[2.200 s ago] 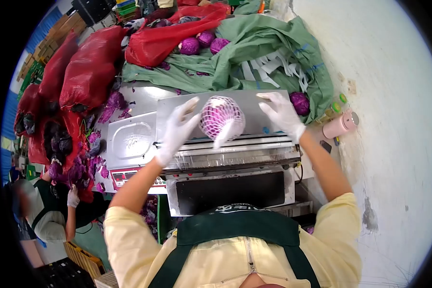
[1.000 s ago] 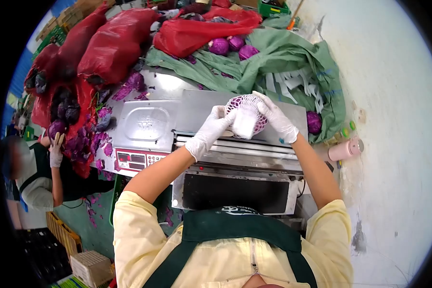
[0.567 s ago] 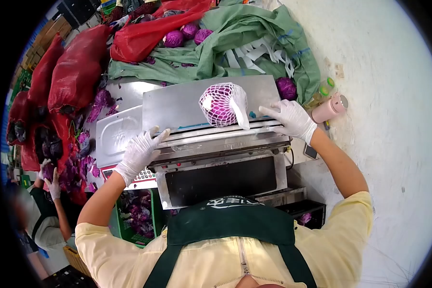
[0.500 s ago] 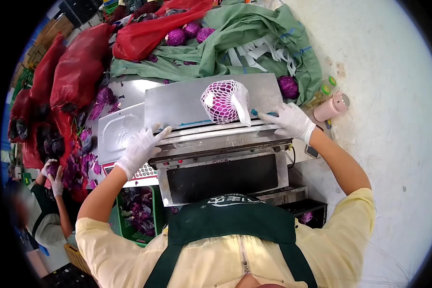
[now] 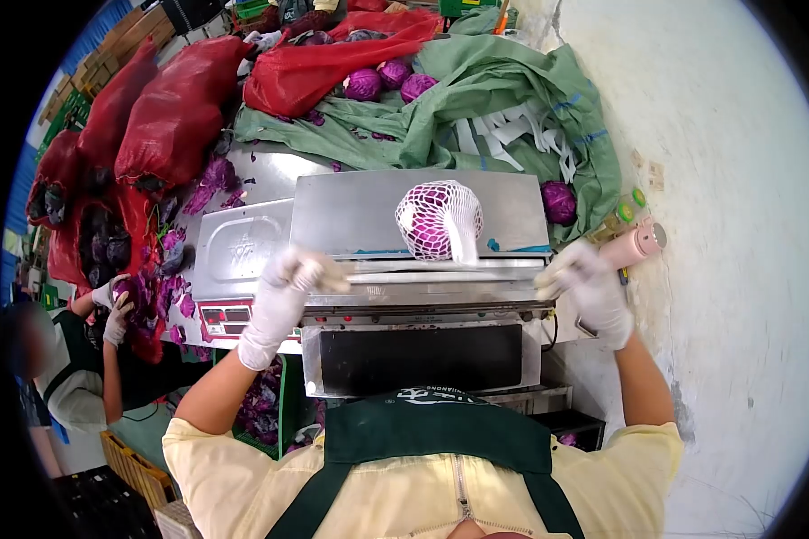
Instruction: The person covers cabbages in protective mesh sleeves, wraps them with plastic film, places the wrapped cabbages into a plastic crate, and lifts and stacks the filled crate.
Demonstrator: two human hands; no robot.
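My gloved left hand [image 5: 289, 292] is at the left end of the metal wrapping machine's front bar [image 5: 440, 277], fingers curled together and blurred. At the right end is my gloved right hand [image 5: 591, 289], also with fingers pinched in. Both seem to grip the edge of clear plastic film along the rollers; the film itself is faint and smeared. A red cabbage [image 5: 431, 225] in a white foam net sleeve rests on the machine's steel top [image 5: 342, 207], just behind the bar, touched by neither hand.
A scale [image 5: 238, 251] stands left of the machine. Red mesh sacks [image 5: 175, 112], loose cabbages [image 5: 363, 85] and a green sack [image 5: 512, 76] lie behind. A pink bottle [image 5: 634, 245] is at right. A co-worker's hands [image 5: 117, 305] hold a cabbage at left.
Both hands have drawn back toward me from the machine's front bar, and their spread fingers have curled in. The netted cabbage stays on the steel top. The view has shifted slightly.
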